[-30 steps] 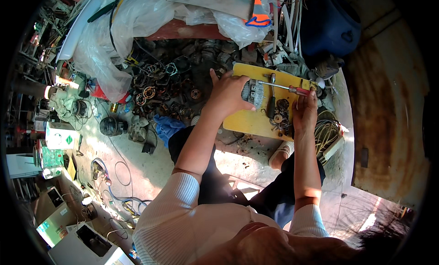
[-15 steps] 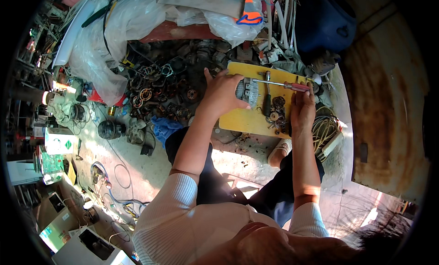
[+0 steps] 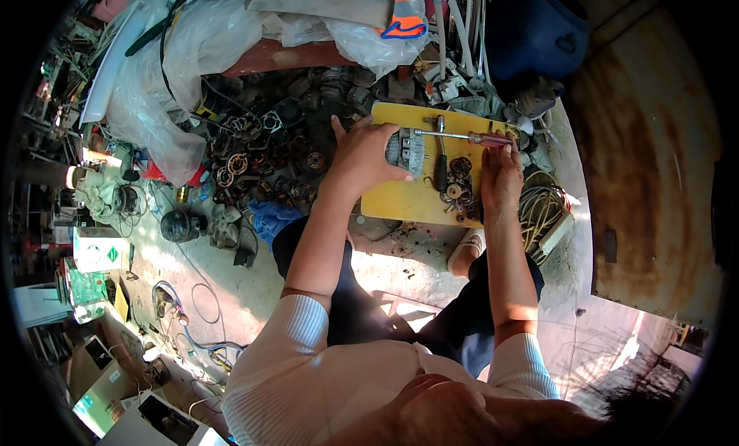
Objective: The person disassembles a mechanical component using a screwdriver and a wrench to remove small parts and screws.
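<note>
My left hand [image 3: 359, 155] grips a grey finned metal housing [image 3: 406, 155] from the left over a yellow board [image 3: 389, 203]. My right hand [image 3: 502, 178] has its fingers on the translucent red handle of a screwdriver [image 3: 486, 140], whose steel shaft reaches across to the upper part of the housing. Between my hands, a tool with a dark green handle [image 3: 440, 171] lies lengthwise on the board, its metal head toward the far side. Beside it is a small pile of dark rings and other small parts [image 3: 459, 186]; their exact kinds are hard to make out.
Heaped motor parts [image 3: 254, 153] and plastic sheeting [image 3: 162, 115] lie left and beyond. A blue barrel [image 3: 531, 30] stands far right, near a rusty panel [image 3: 639, 184]. Coiled cable [image 3: 539, 215] sits right of the board, hoses [image 3: 192, 330] and boxes [image 3: 100, 249] on the left floor.
The whole view has shifted, so board, hands and surroundings sit slightly further left and higher. My grips and the screwdriver's position on the housing look much the same.
</note>
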A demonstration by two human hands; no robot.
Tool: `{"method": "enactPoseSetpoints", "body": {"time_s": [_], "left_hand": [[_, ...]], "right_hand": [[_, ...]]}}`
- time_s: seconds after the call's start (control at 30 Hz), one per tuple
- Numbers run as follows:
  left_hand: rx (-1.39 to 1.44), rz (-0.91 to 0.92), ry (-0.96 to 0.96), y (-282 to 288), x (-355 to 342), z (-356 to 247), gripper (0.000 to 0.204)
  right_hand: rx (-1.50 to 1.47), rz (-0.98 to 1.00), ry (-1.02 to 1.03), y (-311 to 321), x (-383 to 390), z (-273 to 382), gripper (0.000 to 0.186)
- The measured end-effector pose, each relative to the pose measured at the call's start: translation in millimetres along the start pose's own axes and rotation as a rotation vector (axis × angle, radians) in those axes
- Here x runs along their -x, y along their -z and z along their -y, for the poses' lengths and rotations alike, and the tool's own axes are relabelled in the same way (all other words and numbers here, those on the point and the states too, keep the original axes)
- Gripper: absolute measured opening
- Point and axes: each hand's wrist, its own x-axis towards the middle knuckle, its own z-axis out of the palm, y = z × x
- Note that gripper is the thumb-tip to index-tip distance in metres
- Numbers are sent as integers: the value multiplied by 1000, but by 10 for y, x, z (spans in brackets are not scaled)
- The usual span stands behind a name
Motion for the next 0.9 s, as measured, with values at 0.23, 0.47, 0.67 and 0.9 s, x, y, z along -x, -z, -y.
{"method": "enactPoseSetpoints", "body": {"time_s": [0.23, 0.47, 0.67, 0.9], "left_hand": [[13, 42, 9, 23, -12, -6, 92], [-10, 32, 10, 11, -1, -2, 91], [11, 62, 24, 33, -15, -6, 94], [6, 67, 18, 47, -12, -17, 91]], "right_hand": [[29, -108, -76, -47, 61, 21, 37], [35, -28, -15, -112, 96, 50, 39], [88, -132, -103, -42, 47, 45, 37], [39, -16, -63, -60, 48, 34, 33]]}}
